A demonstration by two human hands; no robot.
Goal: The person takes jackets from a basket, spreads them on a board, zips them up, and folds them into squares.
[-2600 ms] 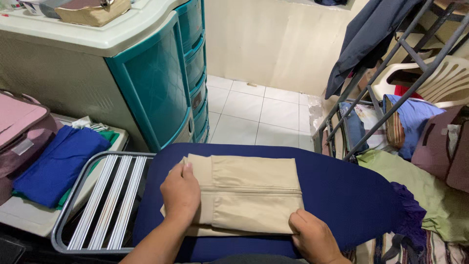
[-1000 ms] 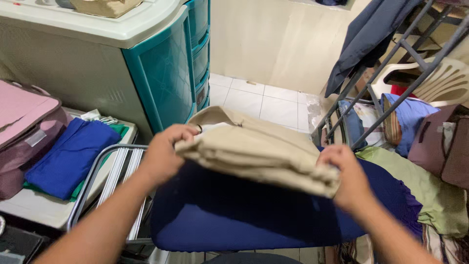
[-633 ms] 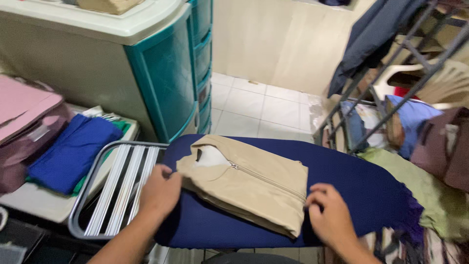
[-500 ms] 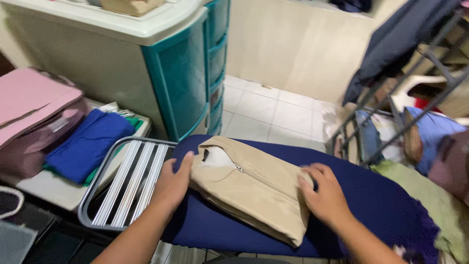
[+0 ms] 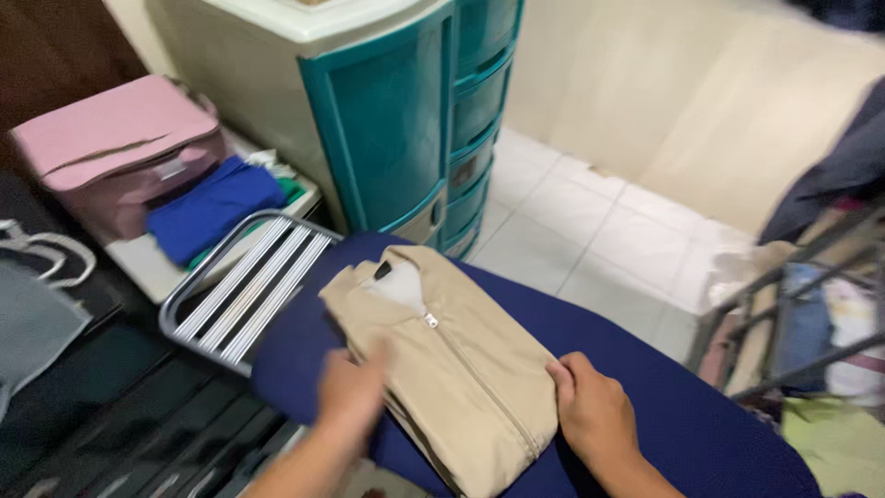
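**Beige jacket folded on a navy ironing board**

Beige cloth fills the middle of the head view: a folded zip-front jacket [image 5: 442,355] lies flat on the navy-covered ironing board [image 5: 645,387], its collar pointing toward the teal drawer cabinet [image 5: 406,120] and its zipper running diagonally down toward the person.

The left hand [image 5: 355,392] rests on the near left edge of the jacket. It is blurred, so the spread of its fingers cannot be told; it seems to lie flat on the fabric rather than grasp it. The right hand [image 5: 595,415] sits at the jacket's lower right corner, fingers curled loosely together against the folded edge, touching the cloth, with the palm on the board cover.

Left of the board, the metal iron rest [image 5: 244,286] with its pale bars sticks out. Beyond it, a folded blue garment [image 5: 217,207] lies beside a pink bag [image 5: 120,138] on a low surface. White floor tiles [image 5: 608,240] show behind the board.
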